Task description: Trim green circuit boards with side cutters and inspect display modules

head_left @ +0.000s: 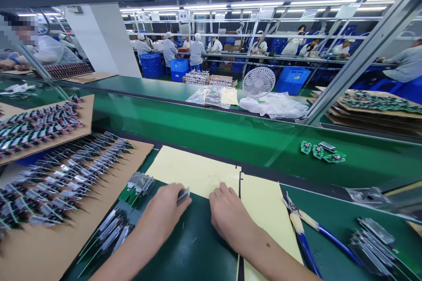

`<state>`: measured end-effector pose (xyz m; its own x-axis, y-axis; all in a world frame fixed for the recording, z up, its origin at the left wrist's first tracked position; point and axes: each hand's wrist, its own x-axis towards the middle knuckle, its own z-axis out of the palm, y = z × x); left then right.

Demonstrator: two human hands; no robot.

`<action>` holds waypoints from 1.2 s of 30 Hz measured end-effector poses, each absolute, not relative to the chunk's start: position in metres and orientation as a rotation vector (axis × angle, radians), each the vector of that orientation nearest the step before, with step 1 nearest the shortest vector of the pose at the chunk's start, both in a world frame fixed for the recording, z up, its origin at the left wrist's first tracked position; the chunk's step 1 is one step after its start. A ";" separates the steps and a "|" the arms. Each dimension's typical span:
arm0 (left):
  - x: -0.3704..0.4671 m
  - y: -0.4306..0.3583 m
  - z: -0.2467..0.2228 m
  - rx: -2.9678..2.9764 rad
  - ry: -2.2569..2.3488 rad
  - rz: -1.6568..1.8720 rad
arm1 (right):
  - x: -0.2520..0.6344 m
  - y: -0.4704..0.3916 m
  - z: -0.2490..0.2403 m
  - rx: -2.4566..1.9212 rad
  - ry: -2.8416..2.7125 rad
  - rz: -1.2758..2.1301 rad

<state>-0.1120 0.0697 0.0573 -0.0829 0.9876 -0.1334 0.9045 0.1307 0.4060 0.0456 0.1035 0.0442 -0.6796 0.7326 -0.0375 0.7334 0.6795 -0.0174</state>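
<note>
My left hand [166, 206] is closed around a small flat grey part [183, 195] with a shiny, glassy face; motion blurs it and most of it is hidden by the fingers. Curled on the lower edge of a pale yellow sheet [194, 167] is my right hand [227, 213]. Its fingertips point down, and whatever they may hold is hidden. Tiny wire clippings [214, 178] lie on the sheet just beyond that hand. Left of my left hand, circuit boards with glassy displays [140, 182] rest on the green mat [184, 254], with several more boards [108, 232] nearer me.
Cutting pliers [301, 224] with blue handles lie right of a second yellow sheet [263, 202]. More boards [372, 246] sit far right. Cardboard [132, 171] loaded with boards fills the left. Small green boards [318, 151] and a white fan [259, 82] are beyond. Co-workers sit in the background.
</note>
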 end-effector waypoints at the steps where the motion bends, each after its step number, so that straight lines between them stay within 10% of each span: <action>1: -0.115 0.059 0.053 1.821 2.043 0.269 | 0.049 0.109 0.044 1.280 2.850 -0.061; 36: -0.111 0.026 0.029 1.637 2.080 0.319 | 0.095 0.140 0.053 1.414 2.853 0.062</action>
